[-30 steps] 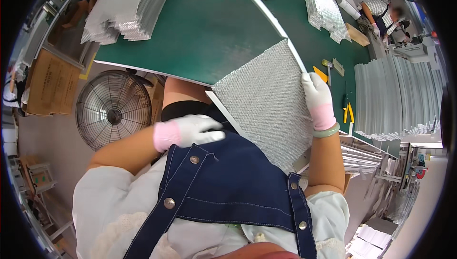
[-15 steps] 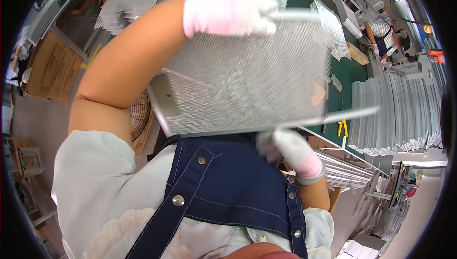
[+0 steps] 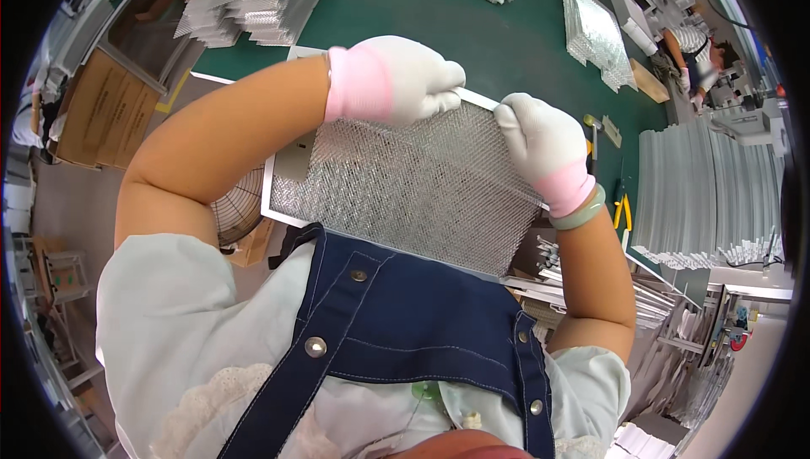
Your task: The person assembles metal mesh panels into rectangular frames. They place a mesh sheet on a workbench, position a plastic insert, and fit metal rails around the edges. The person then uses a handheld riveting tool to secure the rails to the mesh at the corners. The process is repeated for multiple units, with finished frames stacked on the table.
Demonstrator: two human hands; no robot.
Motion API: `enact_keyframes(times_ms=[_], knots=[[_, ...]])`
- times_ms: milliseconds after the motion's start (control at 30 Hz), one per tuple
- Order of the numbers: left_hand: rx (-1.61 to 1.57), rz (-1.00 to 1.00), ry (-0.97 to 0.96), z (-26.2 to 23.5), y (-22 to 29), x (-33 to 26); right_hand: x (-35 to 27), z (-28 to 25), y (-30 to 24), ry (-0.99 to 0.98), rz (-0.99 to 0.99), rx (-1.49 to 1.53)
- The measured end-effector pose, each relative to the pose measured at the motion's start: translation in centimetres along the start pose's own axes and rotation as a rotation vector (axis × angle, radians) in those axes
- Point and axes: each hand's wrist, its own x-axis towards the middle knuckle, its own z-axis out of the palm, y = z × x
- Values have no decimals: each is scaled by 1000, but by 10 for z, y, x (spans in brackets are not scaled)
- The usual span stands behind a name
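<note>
A silver mesh panel [image 3: 405, 189] with a thin white metal frame [image 3: 267, 185] leans in front of my apron, tilted over the bench edge. Both hands wear white gloves with pink cuffs. My left hand [image 3: 401, 81] is closed over the frame's far edge, left of its middle. At the far right corner my right hand [image 3: 540, 140] has its fingers curled round the frame. A short stretch of white frame shows between the two hands. Grey plate [image 3: 294, 158] fills the panel's left end beside the mesh. My fingertips under the frame are hidden.
Mesh sheets lie stacked on the green bench [image 3: 371, 16] at far left [image 3: 253, 3] and far right [image 3: 595, 37]. Yellow-handled pliers [image 3: 623, 210] and a hammer [image 3: 591, 132] lie right. Beyond stand many white frame strips [image 3: 704, 193]. A co-worker [image 3: 696, 54] is at far right.
My right hand has moved up from near my apron to the panel's far right corner. The panel has come lower and turned, and my left hand has come down with it.
</note>
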Motion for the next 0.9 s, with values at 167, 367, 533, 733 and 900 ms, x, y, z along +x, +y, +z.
enact_keyframes(times_ms=[167,367,533,733,900], knots=[[216,22,242,20,-1,-14,7,2,-4,5,-74,2],[213,82,254,16,0,-13,10,-21,3,-262,79,304],[170,86,235,7,4,-15,6,-30,7,-208,-21,166],[128,103,266,14,-1,-20,-6,-25,11,-69,-156,-160],[113,141,283,15,-5,-23,-11,-28,16,-114,-156,-170]])
